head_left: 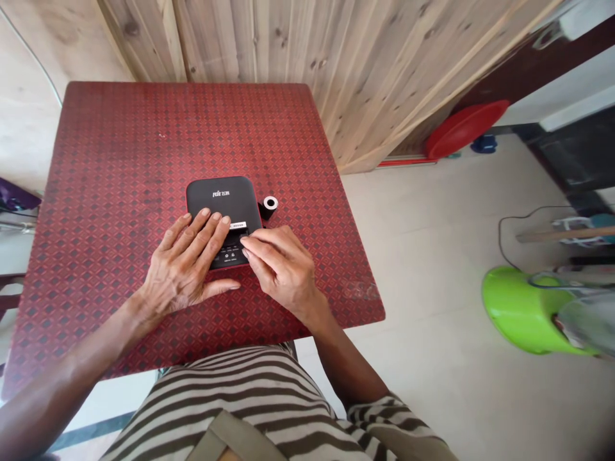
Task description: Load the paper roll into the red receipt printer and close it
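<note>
A black box-shaped device (221,197) with a red lower edge, white lettering and a white label lies on the red patterned table (120,166). My left hand (188,259) rests flat on the device's near left part, fingers stretched out. My right hand (278,262) sits at its near right corner with fingers curled, fingertips pressing the front panel by the label. A small black cylinder with a white ring (270,205) stands just right of the device.
A wooden plank wall (298,38) rises behind the table. On the tiled floor to the right are a red basin (464,128), a green plastic object (523,310) and a loose cable (523,221). My striped shirt (259,403) fills the bottom.
</note>
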Tool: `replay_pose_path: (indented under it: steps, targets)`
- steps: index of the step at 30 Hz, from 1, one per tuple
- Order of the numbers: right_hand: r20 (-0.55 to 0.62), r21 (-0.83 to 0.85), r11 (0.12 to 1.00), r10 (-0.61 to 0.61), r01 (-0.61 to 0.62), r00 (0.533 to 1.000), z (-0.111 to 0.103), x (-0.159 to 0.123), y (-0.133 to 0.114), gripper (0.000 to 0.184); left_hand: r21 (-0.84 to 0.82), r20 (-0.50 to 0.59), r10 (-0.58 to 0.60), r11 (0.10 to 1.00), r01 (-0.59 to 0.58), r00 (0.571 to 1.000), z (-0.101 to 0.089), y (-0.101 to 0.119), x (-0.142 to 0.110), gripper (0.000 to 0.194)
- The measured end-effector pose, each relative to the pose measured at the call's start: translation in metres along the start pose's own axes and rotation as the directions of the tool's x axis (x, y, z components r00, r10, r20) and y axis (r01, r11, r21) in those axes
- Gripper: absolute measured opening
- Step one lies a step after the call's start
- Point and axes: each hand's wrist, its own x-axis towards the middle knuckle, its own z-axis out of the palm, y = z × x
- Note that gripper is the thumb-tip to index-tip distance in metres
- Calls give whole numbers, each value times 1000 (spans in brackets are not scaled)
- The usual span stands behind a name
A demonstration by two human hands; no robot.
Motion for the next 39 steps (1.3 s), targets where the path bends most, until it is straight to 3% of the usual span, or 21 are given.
replay_pose_path:
  steps: [4,8,11,14,17,21,28,39]
  targets:
    - [-58,17,1000,20,-19,998,-4,1,3,23,-31,-21,3,999,-4,1000,-2,-2,2,98]
    - [-81,53,985,167,-163,983,-8,-10,9,22,-230,-62,-106,969,89,992,-10,-2,-6,83]
    - [-31,73,954,292,-289,956,-3,-31,20,14,-249,-207,-231,952,177,951,-8,2,-23,67]
    - [59,30,926,373,-375,926,9,-54,32,21,-210,-293,-309,944,254,905,0,7,-42,58]
    - [118,-69,909,417,-412,901,23,-67,41,28,-193,-357,-292,952,236,887,9,12,-51,58]
    - [110,-105,898,438,-427,892,31,-69,45,28,-188,-429,-243,966,177,870,14,14,-50,58]
    - [117,-113,896,442,-430,889,30,-68,45,26,-150,-361,-173,981,127,916,14,15,-49,55]
    - [107,-116,900,431,-419,896,31,-69,44,26,-155,-342,-241,968,198,908,15,19,-44,53]
